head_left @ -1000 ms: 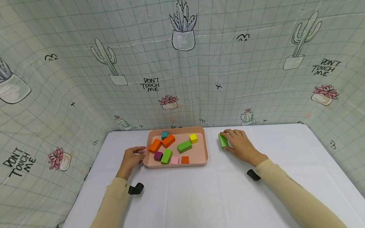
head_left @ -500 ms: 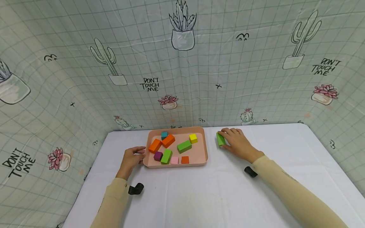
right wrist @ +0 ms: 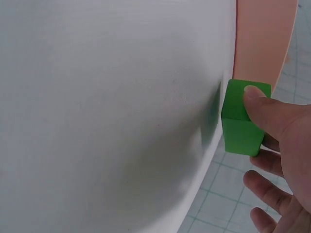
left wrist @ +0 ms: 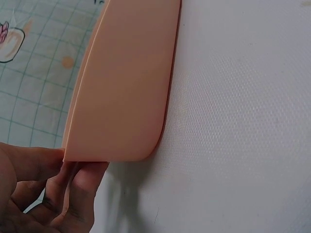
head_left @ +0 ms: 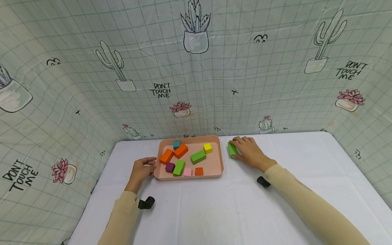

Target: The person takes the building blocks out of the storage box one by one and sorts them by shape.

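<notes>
In the head view, a pinkish-orange tray (head_left: 218, 175) holds several coloured blocks. My left hand (head_left: 141, 173) is at the tray's left end, fingertips touching its outer side; the left wrist view shows the fingers (left wrist: 81, 194) against the corner near the rim. To the right of the tray, my right hand (head_left: 249, 152) pinches a green block (head_left: 231, 149). In the right wrist view the thumb lies on one face of this green block (right wrist: 244, 131), with fingers behind it. The block is held just above the table, apart from the tray in the head view.
Inside the tray lie green blocks (head_left: 198, 157), orange blocks (head_left: 166, 157), and yellow (head_left: 207, 148), teal (head_left: 176, 145), purple (head_left: 169, 167), pink (head_left: 188, 172) and red-orange (head_left: 199, 171) cubes. A white cloth covers the table (head_left: 196, 211); a printed curtain (head_left: 214, 75) rises behind it.
My right hand has moved left toward the tray, carrying the green block with it. The left hand and the tray have stayed in place.
</notes>
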`<state>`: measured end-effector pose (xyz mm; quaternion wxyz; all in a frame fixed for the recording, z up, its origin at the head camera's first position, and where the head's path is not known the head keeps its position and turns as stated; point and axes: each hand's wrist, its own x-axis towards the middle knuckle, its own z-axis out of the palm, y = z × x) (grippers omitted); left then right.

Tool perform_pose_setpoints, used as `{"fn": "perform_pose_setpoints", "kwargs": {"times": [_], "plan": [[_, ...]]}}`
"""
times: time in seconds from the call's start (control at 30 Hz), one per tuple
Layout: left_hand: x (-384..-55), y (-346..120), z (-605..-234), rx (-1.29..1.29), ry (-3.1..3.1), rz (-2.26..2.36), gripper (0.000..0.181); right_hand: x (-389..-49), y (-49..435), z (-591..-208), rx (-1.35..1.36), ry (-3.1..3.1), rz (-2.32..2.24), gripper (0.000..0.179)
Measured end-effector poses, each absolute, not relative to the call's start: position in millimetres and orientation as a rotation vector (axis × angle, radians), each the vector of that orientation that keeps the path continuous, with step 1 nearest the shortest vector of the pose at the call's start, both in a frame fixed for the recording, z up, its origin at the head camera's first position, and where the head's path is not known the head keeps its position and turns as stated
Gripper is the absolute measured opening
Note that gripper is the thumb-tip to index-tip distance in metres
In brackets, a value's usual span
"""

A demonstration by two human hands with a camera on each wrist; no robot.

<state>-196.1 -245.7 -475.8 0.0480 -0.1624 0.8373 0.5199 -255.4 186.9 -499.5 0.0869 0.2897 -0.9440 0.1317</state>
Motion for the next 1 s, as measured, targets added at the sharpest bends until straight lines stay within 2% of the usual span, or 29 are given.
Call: {"fn": "perform_pose_setpoints", "kwargs": {"times": [1.0], "plan": [[-196, -246, -480, -0.51, 2.559, 1.584, 0.038, -257, 177, -501, 0.818, -2.891, 0.358, 0.062]]}}
